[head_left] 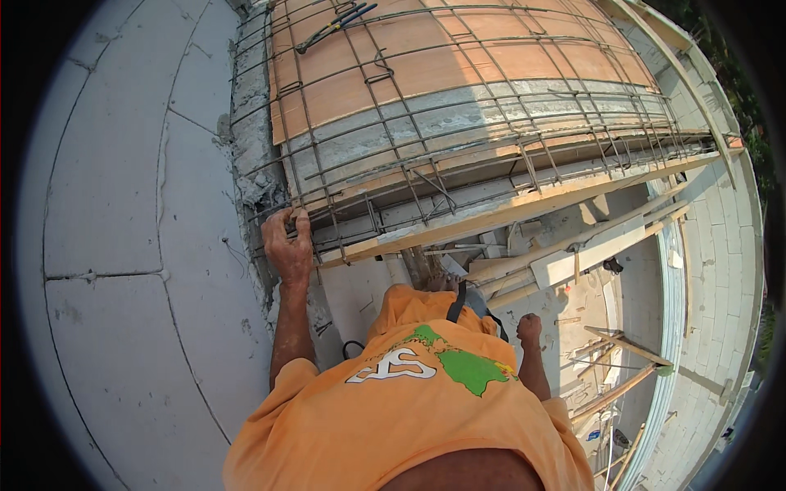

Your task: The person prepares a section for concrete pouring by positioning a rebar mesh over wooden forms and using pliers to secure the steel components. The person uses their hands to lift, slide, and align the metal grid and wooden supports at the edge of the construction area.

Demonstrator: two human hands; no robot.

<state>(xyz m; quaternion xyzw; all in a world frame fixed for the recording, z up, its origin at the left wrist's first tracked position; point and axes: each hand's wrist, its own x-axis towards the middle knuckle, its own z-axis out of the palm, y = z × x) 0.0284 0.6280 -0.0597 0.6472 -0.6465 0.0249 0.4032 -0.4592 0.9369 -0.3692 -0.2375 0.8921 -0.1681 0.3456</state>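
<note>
My left hand [288,247] is resting, fingers bent, at the near left corner of the steel bar grid [385,121], which is lying over orange plywood [422,47]; whether the hand is pinching a bar, I cannot tell. My right hand [530,329] is hanging clear, curled into a fist.

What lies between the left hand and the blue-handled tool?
In the head view, rebar mesh spans from the left hand to the blue-handled tool, over a grey strip nearer the hand and orange panels nearer the tool.
</note>
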